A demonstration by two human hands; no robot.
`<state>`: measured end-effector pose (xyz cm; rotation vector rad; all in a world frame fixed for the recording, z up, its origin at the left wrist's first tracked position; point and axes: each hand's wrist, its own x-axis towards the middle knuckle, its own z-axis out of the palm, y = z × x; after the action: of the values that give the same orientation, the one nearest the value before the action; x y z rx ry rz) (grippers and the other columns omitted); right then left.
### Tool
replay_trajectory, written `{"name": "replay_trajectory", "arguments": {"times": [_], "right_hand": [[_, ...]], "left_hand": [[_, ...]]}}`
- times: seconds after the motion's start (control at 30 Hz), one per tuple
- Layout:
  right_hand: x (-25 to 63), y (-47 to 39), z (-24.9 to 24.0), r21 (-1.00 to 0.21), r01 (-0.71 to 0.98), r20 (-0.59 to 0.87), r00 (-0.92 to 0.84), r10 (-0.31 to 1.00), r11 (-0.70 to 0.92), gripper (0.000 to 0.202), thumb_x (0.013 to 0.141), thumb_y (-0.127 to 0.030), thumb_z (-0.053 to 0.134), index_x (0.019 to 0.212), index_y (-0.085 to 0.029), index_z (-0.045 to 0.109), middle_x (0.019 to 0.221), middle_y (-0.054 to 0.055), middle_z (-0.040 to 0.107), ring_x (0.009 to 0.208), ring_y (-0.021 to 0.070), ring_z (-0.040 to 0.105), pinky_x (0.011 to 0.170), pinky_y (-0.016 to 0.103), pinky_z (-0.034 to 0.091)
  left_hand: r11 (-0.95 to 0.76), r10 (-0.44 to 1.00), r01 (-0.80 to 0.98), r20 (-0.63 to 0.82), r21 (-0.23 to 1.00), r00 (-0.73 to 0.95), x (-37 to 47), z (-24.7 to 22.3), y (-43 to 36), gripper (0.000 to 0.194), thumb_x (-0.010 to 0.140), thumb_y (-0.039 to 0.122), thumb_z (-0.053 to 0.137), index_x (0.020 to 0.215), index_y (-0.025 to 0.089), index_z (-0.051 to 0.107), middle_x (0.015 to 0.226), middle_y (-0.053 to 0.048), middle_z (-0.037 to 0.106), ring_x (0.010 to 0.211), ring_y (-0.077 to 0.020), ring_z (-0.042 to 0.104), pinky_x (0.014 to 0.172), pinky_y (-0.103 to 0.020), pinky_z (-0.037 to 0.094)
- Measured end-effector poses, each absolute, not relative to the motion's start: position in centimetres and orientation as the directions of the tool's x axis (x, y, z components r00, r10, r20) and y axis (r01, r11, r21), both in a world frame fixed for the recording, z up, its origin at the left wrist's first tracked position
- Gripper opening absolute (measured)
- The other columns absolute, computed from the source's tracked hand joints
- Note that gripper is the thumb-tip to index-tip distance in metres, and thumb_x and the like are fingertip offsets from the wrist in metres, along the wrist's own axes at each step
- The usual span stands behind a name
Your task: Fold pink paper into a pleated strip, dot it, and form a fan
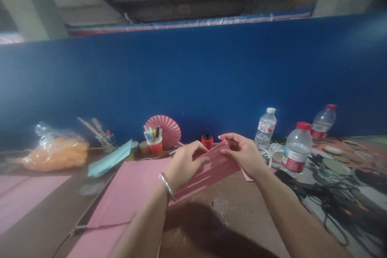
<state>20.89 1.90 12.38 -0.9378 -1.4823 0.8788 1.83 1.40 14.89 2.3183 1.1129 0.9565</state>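
Both hands on the pleated pink paper (208,169) now: left hand (184,165) pinching its near folds, right hand (242,154) gripping the far edge. It's held just in front of the orange cup (156,146), over the table (229,213).

Both hands, left (184,165) and right (242,154), pinch a pleated pink paper (211,167) above the brown table (229,213).

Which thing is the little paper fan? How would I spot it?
Find the blue wall behind the table. Against its foot, left of centre, stands a red cup of pens. The pink pleated fan opens behind it, the only round, ribbed thing there.
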Motion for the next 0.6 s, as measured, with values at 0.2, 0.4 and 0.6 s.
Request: {"name": "replay_trajectory", "arguments": {"times": [0.2, 0.4, 0.6], "right_hand": [[20.8, 2.1, 12.0, -0.843, 0.268, 0.485, 0.004, 0.875, 0.466, 0.022, 0.064, -0.029, 0.064, 0.084, -0.02, 0.061, 0.078, 0.002, 0.064, 0.071, 0.0167, 0.057, 0.062, 0.028, 0.043], [20.5, 1.7, 12.5, -0.835, 0.337, 0.442, -0.062, 0.895, 0.436, 0.018, 0.066, -0.034, 0.063, 0.076, -0.019, 0.062, 0.069, 0.0, 0.064, 0.063, 0.015, 0.056, 0.056, 0.024, 0.04], [20.5, 1.7, 12.4, -0.799, 0.446, 0.452, 0.004, 0.892, 0.403, 0.018, 0.068, -0.035, 0.06, 0.072, -0.019, 0.065, 0.068, 0.001, 0.066, 0.06, 0.0149, 0.056, 0.055, 0.024, 0.04]], "left_hand": [[-0.592, 0.805, 0.569, 0.383, 0.571, 0.453, 1.8, 15.0, 1.1, 0.011, 0.077, 0.024, 0.049, 0.081, 0.02, 0.059, 0.077, 0.002, 0.063, 0.07, -0.0143, 0.056, 0.065, -0.025, 0.041], [-0.606, 0.795, 0.656, 0.348, 0.45, 0.496, 1.9, 14.5, 1.6, 0.021, 0.082, 0.027, 0.041, 0.085, 0.022, 0.061, 0.081, 0.001, 0.064, 0.072, -0.015, 0.056, 0.07, -0.026, 0.04], [-0.641, 0.764, 0.673, 0.227, 0.369, 0.604, 1.9, 14.3, 2.1, 0.023, 0.08, 0.031, 0.045, 0.093, 0.02, 0.059, 0.086, -0.002, 0.064, 0.075, -0.0171, 0.056, 0.07, -0.027, 0.04]]}}
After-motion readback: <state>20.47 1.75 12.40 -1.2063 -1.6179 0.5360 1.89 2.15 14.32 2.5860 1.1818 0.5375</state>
